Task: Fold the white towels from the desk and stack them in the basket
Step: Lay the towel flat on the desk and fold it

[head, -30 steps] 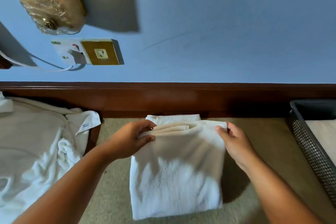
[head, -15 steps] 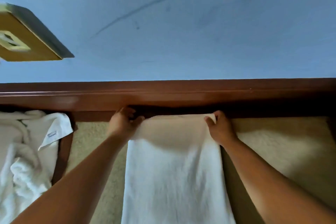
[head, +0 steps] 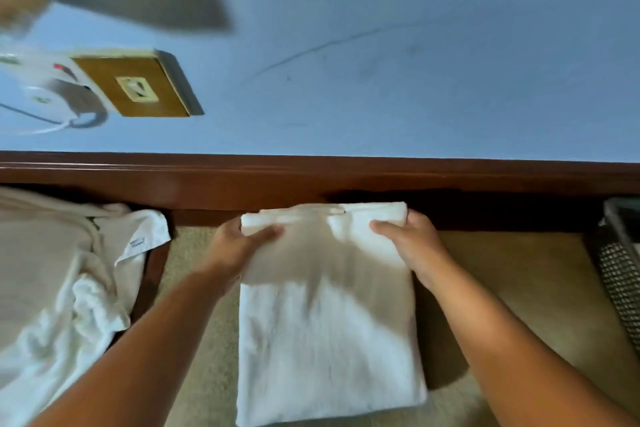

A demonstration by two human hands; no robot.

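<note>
Loose pile of white towels (head: 52,288) sat on the left, one corner with a small label (head: 138,243) flopped toward the middle. Black mesh basket (head: 620,281) was at the far right, mostly cut off by the frame, well apart from the folded towel (head: 329,340). That towel lay flat mid-bench between pile and basket. Left hand (head: 239,246) and right hand (head: 412,246) each gripped a far corner, fingers (head: 384,228) curled round the thick folded edge, thumbs on top. Bench (head: 502,288) top was beige and nubby, with a dark wooden rail (head: 311,180) along the back. Blue wall (head: 415,80) behind had a brass socket plate (head: 136,88), and a white plug (head: 45,87) with cable (head: 41,128) beside it. Top-left was blurred, couldn't tell what.
</note>
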